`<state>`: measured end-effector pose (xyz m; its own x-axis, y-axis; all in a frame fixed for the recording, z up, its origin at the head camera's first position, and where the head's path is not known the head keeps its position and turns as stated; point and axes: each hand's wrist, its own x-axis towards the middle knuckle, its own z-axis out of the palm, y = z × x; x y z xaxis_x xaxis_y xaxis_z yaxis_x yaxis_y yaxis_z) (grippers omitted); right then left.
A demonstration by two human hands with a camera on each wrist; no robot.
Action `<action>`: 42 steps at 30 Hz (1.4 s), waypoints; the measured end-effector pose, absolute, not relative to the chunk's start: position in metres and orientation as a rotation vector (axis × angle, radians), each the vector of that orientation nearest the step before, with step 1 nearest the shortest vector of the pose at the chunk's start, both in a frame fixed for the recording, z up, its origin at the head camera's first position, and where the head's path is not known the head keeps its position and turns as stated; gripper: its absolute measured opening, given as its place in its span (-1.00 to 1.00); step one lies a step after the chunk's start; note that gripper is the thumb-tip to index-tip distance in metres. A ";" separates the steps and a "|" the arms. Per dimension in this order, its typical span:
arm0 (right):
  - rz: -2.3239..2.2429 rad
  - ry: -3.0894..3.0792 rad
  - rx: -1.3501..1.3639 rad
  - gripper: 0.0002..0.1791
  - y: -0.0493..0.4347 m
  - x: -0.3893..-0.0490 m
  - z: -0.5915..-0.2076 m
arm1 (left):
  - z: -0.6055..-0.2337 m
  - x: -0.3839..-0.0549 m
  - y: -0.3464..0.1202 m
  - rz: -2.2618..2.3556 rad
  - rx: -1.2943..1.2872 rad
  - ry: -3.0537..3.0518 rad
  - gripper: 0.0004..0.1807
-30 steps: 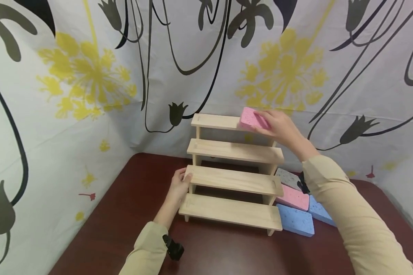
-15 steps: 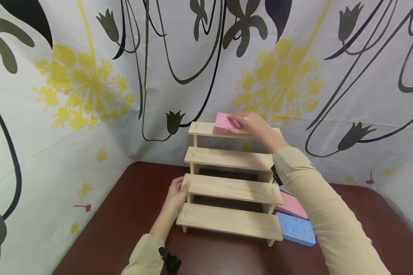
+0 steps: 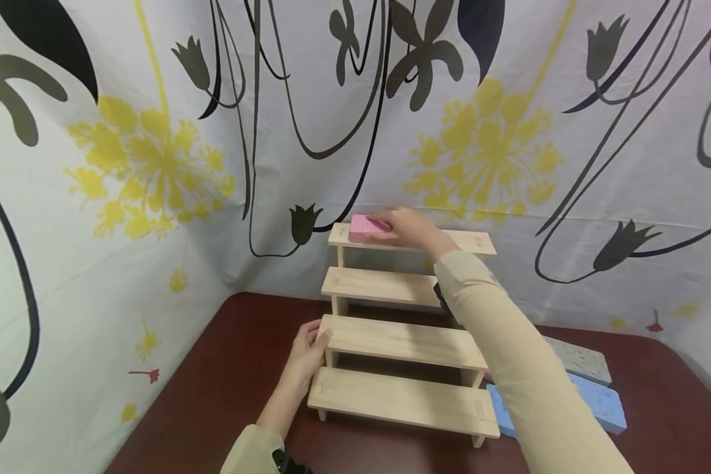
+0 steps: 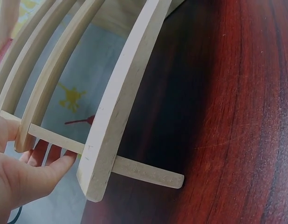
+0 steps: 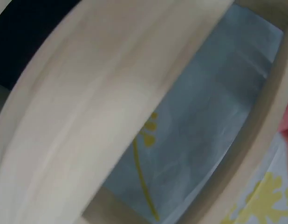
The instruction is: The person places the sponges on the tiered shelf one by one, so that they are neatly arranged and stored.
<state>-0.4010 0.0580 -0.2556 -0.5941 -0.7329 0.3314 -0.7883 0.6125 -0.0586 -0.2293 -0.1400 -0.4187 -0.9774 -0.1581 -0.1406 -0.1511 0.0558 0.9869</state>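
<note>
A four-tier wooden step shelf (image 3: 399,339) stands on the dark red table. On its top tier, close to the left end, my right hand (image 3: 413,229) grips a pink sponge block (image 3: 364,228) between thumb and fingers. The block looks to be resting on the tier. My left hand (image 3: 305,355) holds the shelf's left side at the second tier from the bottom; the left wrist view has its fingers (image 4: 60,163) curled round the side rail. Only a sliver of the pink block (image 5: 287,116) shows at the right edge of the right wrist view.
Right of the shelf lie blue sponge blocks (image 3: 600,403) and a grey one (image 3: 580,360), partly behind my right sleeve (image 3: 521,368). A sliver of another pink block peeks out there. A patterned cloth (image 3: 343,171) hangs close behind the shelf.
My right hand has carried the pink sponge block leftward along the top tier and lowered it near the left end. The left hand keeps its hold; the head view has tilted slightly upward.
</note>
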 end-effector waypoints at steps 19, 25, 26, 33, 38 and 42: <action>0.048 -2.627 1.029 -0.31 0.050 -0.375 -0.260 | -0.411 -0.229 -0.142 -2.154 0.297 -2.264 -0.49; 0.130 -2.562 0.957 -0.27 0.075 -0.364 -0.267 | -0.417 -0.235 -0.137 -2.192 0.318 -2.251 -0.49; 0.158 -2.579 0.939 -0.25 0.081 -0.361 -0.267 | -0.419 -0.235 -0.136 -2.197 0.320 -2.251 -0.49; 0.298 -2.579 0.897 -0.32 0.123 -0.344 -0.275 | -0.421 -0.231 -0.134 -2.182 0.292 -2.253 -0.45; 0.334 -2.614 0.838 -0.34 0.145 -0.334 -0.279 | -0.417 -0.230 -0.137 -2.228 0.304 -2.245 -0.46; 0.347 -2.681 0.762 -0.32 0.161 -0.329 -0.281 | -0.415 -0.229 -0.137 -2.249 0.311 -2.233 -0.45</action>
